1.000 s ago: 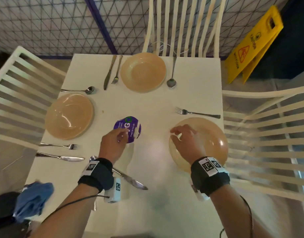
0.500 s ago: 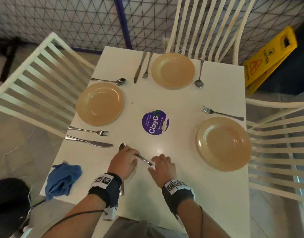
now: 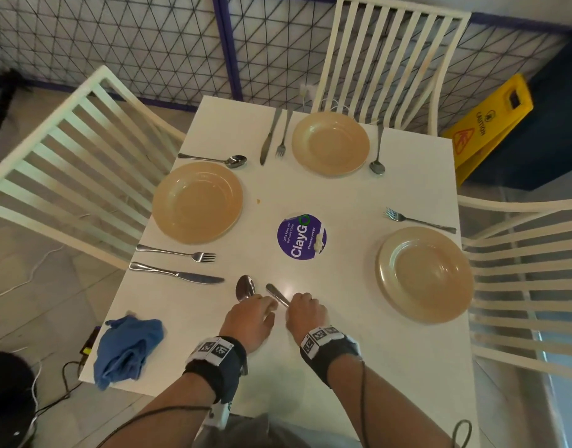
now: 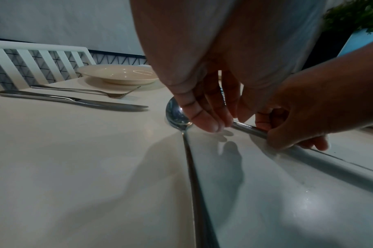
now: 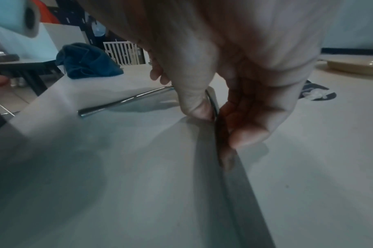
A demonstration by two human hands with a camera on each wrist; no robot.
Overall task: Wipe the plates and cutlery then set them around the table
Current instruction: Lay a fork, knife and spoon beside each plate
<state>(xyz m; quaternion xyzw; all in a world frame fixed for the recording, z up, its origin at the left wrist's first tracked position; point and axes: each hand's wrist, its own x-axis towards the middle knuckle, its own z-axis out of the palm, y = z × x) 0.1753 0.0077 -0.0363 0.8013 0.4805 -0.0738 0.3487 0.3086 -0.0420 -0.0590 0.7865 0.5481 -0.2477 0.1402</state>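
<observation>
A spoon (image 3: 245,287) and a knife (image 3: 276,294) lie side by side near the front of the white table (image 3: 343,367). My left hand (image 3: 265,307) comes down with curled fingers on the spoon (image 4: 176,115) at its neck. My right hand (image 3: 294,305) pinches the knife (image 5: 216,107) between thumb and fingers, and its blade is hidden under the hand. Three tan plates sit at the left (image 3: 197,202), far (image 3: 330,143) and right (image 3: 425,274) places. Only a fork (image 3: 417,219) lies by the right plate.
A crumpled blue cloth (image 3: 126,347) lies at the front left corner. A purple round sticker (image 3: 301,237) marks the table's middle. White slatted chairs stand at the left (image 3: 68,176), far (image 3: 388,59) and right (image 3: 530,286) sides. A yellow caution sign (image 3: 491,124) stands behind the table on the right.
Both hands came back from the sticker and the right plate to the near edge. The crossed knife and spoon now lie apart, one under each hand.
</observation>
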